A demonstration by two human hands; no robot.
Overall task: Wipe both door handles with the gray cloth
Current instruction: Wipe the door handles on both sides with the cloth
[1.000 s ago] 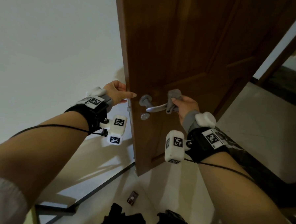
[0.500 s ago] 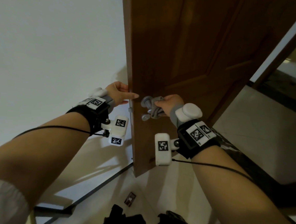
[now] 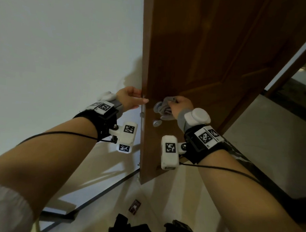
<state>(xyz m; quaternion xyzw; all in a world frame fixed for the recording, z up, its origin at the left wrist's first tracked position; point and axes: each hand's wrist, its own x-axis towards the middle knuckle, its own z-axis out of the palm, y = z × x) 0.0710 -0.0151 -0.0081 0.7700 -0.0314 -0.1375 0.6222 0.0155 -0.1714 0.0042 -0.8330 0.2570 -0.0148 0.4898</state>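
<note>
A brown wooden door [image 3: 205, 56] stands half open, its edge facing me. On its near face sits a silver lever handle [image 3: 157, 107] with a round lock knob [image 3: 156, 123] below. My right hand [image 3: 182, 106] presses the gray cloth [image 3: 166, 106] around the base of the handle, and most of the lever is hidden under cloth and fingers. My left hand [image 3: 130, 99] grips the door's edge, thumb on the near side. The handle on the far face is hidden.
A white wall [image 3: 63, 49] runs along the left. Pale floor tiles [image 3: 271, 139] spread to the right, with a dark door frame [image 3: 293, 57] beyond. A small dark card [image 3: 134, 206] lies on the floor near my feet.
My right hand slid the cloth along the lever from its tip to the base near the door's edge. My left hand stayed on the door's edge.
</note>
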